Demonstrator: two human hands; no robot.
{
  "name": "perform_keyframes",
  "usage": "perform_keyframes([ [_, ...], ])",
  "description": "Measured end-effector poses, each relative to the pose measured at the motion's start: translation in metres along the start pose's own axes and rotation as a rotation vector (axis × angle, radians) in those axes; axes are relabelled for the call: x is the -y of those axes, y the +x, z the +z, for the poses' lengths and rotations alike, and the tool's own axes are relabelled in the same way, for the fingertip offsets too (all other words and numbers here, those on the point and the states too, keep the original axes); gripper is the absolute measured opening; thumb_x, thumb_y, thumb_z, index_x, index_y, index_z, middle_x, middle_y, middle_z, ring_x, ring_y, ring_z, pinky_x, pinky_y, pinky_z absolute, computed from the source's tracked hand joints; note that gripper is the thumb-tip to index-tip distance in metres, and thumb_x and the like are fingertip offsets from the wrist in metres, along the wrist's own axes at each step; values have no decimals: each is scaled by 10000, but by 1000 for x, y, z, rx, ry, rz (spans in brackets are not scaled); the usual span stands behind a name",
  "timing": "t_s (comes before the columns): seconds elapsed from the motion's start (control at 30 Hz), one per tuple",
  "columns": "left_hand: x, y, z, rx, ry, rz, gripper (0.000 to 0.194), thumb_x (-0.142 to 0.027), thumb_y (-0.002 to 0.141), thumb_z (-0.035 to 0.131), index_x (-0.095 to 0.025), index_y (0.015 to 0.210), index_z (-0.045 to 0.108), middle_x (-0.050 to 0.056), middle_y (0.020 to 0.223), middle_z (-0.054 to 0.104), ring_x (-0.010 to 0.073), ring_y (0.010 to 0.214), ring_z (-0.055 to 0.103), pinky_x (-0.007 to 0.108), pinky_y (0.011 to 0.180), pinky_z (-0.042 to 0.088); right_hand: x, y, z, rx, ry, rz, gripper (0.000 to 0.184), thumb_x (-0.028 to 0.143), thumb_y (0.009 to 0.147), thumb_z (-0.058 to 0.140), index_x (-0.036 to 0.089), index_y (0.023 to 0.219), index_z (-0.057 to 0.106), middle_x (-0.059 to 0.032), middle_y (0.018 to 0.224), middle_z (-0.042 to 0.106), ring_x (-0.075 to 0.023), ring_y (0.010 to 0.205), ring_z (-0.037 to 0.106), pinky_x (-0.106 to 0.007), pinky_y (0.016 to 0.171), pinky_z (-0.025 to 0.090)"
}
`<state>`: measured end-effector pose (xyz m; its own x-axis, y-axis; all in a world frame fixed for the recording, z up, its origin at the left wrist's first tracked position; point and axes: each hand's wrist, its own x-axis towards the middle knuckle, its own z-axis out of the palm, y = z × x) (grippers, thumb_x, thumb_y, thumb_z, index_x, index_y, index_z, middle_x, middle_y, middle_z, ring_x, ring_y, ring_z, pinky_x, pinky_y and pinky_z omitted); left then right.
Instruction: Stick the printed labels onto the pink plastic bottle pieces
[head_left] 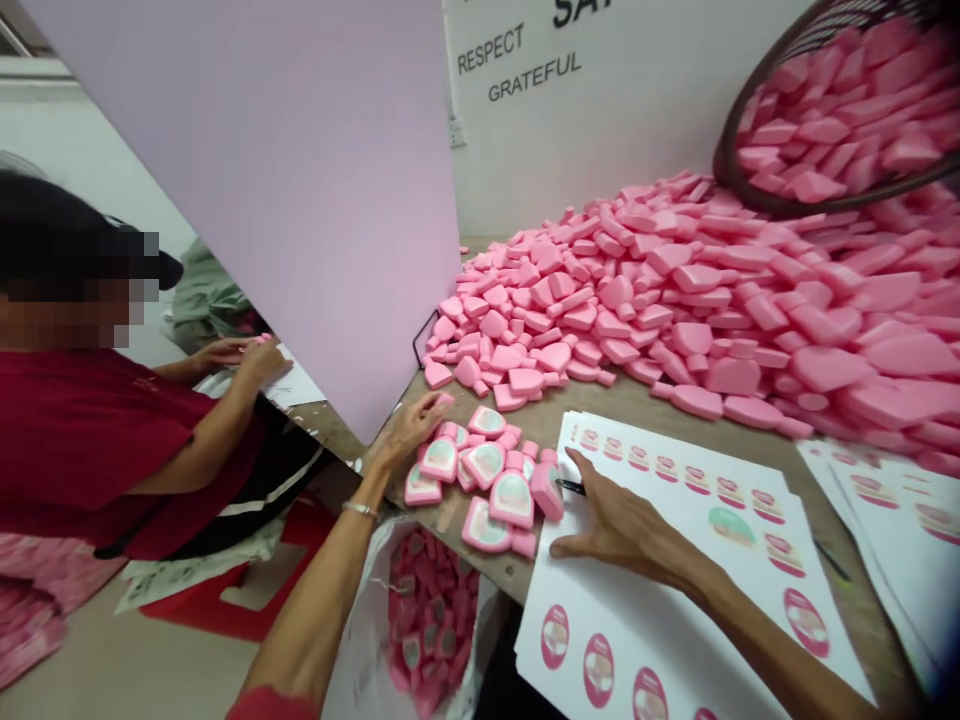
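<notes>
My left hand (409, 430) lies with its fingers stretched out against the left side of a small cluster of stickered pink sponge pieces (491, 480) near the table's front edge. My right hand (619, 525) rests flat and open on a white sticker sheet (697, 560), its fingertips touching the cluster's right side. A thin dark pen-like object (571, 487) lies under my right fingers. Below the table edge a white bag (427, 620) holds several stickered pieces.
A large heap of plain pink sponges (712, 300) covers the table's back. A dark basket (840, 110) of more sponges is tilted at top right. A pink divider board (300, 180) stands at left; beyond it sits another person in a red shirt (82, 440). More sticker sheets (900, 520) lie right.
</notes>
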<state>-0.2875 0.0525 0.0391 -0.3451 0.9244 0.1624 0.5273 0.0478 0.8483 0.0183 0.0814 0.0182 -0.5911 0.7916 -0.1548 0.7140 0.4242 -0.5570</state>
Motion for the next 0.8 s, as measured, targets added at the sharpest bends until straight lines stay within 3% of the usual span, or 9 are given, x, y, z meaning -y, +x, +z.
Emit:
perform_keyframes([
  [0.17, -1, 30, 16, 273, -145, 69, 218, -294, 781, 552, -135, 822, 696, 92, 966, 720, 207, 949, 634, 337, 912, 454, 21, 30, 0, 149, -119, 28, 1132, 629, 538, 709, 120, 1438, 249, -176, 1030, 663, -345, 898, 635, -357, 675, 427],
  [0.33, 3, 15, 7, 294, -211, 36, 204, -330, 766, 578, -173, 725, 702, 57, 827, 734, 225, 921, 643, 340, 946, 429, 46, 39, 8, 116, -180, 10, 1037, 600, 573, 695, 165, 1418, 280, -142, 1018, 660, -312, 854, 645, -319, 633, 405],
  [0.47, 9, -32, -14, 228, -229, -21, 350, -409, 852, 460, -201, 759, 725, 60, 792, 730, 237, 897, 652, 344, 940, 428, 65, 25, 31, 34, -152, -13, 982, 596, 634, 650, 161, 1426, 264, -145, 1035, 659, -305, 805, 658, -321, 591, 412],
  [0.6, 16, -94, -30, 98, -231, -77, 487, -429, 918, 306, -193, 897, 731, 87, 935, 723, 241, 927, 640, 349, 926, 429, 79, -1, 62, -32, -105, -38, 928, 540, 725, 587, 123, 1449, 183, -185, 1126, 633, -322, 883, 655, -354, 641, 457],
  [0.7, 20, -138, -33, 4, -228, -93, 519, -415, 935, 255, -179, 971, 716, 92, 1106, 681, 241, 1037, 598, 355, 967, 406, 92, -19, 86, -79, -41, -106, 887, 478, 757, 568, 121, 1456, 155, -195, 1219, 586, -325, 980, 626, -383, 712, 488],
  [0.8, 28, -174, -30, -4, -165, -146, 492, -406, 934, 273, -186, 1011, 706, 72, 1164, 656, 224, 1112, 558, 342, 1016, 371, 112, -37, 107, -69, -5, -218, 838, 387, 764, 576, 127, 1457, 184, -183, 1190, 598, -318, 1009, 607, -417, 796, 491],
])
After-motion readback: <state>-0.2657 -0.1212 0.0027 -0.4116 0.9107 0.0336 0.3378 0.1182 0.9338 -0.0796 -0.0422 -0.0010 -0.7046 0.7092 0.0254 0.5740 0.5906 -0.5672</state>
